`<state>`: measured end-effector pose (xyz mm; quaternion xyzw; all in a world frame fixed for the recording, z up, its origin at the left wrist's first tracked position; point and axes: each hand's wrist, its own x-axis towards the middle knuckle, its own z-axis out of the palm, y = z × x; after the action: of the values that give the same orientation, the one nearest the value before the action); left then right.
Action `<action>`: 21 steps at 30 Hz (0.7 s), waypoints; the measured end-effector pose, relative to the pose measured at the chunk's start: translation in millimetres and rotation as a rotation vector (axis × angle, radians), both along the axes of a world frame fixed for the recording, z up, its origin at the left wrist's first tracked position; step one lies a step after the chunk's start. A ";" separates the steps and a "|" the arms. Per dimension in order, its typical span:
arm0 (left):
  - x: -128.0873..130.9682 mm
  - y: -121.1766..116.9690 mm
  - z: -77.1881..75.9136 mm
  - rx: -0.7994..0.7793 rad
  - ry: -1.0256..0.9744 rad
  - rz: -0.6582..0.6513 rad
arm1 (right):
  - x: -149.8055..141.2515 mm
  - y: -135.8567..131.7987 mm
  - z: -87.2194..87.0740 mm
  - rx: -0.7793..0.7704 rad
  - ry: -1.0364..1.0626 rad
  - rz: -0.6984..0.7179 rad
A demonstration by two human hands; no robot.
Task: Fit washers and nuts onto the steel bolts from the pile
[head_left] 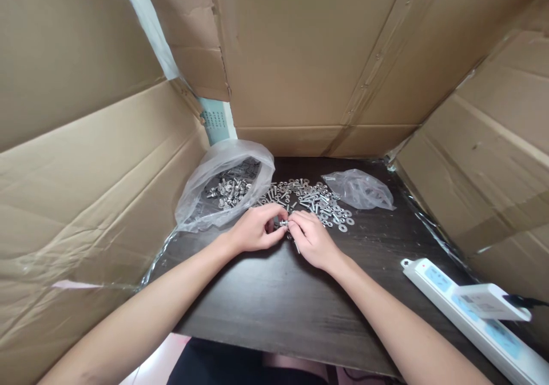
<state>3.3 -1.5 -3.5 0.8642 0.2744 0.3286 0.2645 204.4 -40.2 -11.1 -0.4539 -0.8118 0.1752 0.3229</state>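
Note:
My left hand (262,226) and my right hand (312,236) meet low over the dark tabletop, fingertips almost touching. Between them sits a small silver bolt (282,223), pinched by my left thumb and fingers, with a nut or washer seemingly on it. My right fingers close on its other end, and most of that end is hidden. A second thin screw (297,246) sticks out below my right hand. Just beyond the hands lies a loose pile of screws, nuts and washers (317,198).
An open clear plastic bag (193,205) full of metal hardware stands at the left. A flattened plastic bag (362,189) lies at the back right. Cardboard walls (317,59) enclose the table (257,293). At the right is a white power strip (446,299) with a plugged-in adapter (493,302).

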 end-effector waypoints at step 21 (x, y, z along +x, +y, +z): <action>0.5 -1.3 1.2 0.003 -0.010 0.006 | -1.1 0.0 0.5 0.052 -0.021 -0.003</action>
<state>3.8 -2.8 -2.3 0.8622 0.2750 0.3339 0.2635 203.2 -40.2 -10.5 -0.4484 -0.8188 0.1489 0.3260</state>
